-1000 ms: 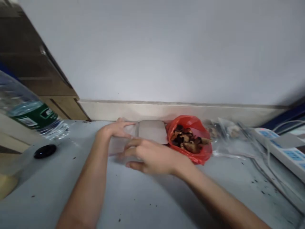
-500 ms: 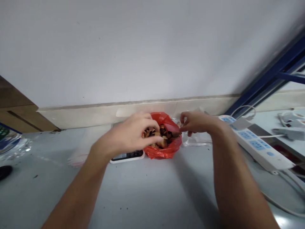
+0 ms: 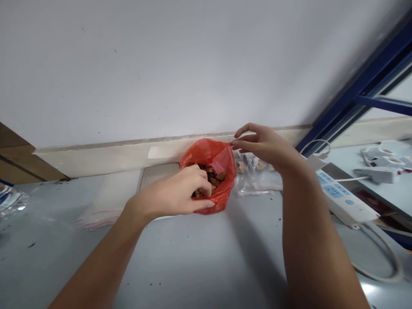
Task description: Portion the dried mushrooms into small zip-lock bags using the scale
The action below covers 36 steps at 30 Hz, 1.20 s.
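A red plastic bag [image 3: 222, 199] stands with its mouth wide, holding brown, dried-looking pieces [image 3: 214, 176] of a kind I cannot make out. At its front left is my left hand [image 3: 180, 189], with curled fingers inside the mouth and the thumb along the front rim. My right hand [image 3: 257, 143] pinches the raised rim at the back right between thumb and fingertips. Left of the bag, partly under my left hand, lies a flat kitchen scale [image 3: 157, 172]. Clear plastic bags [image 3: 257, 178] with brown pieces in them lie under my right hand.
Flat clear zip bags [image 3: 106, 201] lie to the left of the scale. A white power strip [image 3: 344, 197] with cables sits at the right, near a blue metal frame [image 3: 341, 90]. The wall [image 3: 161, 77] rises right behind the bag. Clear plastic [image 3: 13, 199] shows at the far left.
My right hand has moved up and back, pulling the bag's rim higher. My left hand has come down to the front rim. The bag's mouth is wider, and the view has shifted slightly right.
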Tool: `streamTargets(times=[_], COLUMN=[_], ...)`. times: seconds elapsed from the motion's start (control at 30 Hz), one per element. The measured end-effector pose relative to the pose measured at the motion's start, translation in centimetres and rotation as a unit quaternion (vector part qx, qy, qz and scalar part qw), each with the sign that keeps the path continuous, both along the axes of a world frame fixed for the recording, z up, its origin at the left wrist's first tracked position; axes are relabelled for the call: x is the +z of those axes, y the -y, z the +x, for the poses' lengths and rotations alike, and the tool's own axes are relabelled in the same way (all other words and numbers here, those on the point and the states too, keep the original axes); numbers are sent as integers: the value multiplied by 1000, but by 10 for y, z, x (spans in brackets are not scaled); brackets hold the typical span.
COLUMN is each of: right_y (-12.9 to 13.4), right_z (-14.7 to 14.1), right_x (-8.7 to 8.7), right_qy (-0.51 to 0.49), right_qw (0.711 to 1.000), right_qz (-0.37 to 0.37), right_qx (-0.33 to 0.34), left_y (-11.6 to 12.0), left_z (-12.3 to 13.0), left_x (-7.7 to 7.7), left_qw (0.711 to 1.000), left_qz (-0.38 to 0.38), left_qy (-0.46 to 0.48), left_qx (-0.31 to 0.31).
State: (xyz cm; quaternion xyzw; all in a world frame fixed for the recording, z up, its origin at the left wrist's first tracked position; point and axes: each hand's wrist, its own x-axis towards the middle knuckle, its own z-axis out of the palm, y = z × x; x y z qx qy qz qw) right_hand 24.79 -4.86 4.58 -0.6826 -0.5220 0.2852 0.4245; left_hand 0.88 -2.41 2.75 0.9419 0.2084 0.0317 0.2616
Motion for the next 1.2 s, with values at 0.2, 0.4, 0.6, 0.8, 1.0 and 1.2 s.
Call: streamTargets(times=[0.2,0.4,0.6,0.8,1.0,1.2], right_y=[8,2,-1,13,35,27], right_z=[47,74,70,47,-7,-50], right_x=[-18,-53,-56,-24,36,32], right_qy=[209,249,251,231,100,-29], right_qw=[956,933,910,901,965,973], right_qz=[-122,-151,-158,-134,98,164], right_qx=[-163,-211,-289,-341,-221,162], left_y=[-3,-6,-2,-3,-15,-17], left_z=[1,-2,-5,-8,-15,-23], left_x=[3,10,18,17,11,19], left_qw=[999,997,997,996,947,894], left_qz=[-7,35,34,32,99,59], left_qy=[33,52,63,62,264,419], left_qx=[22,39,42,59,153,148])
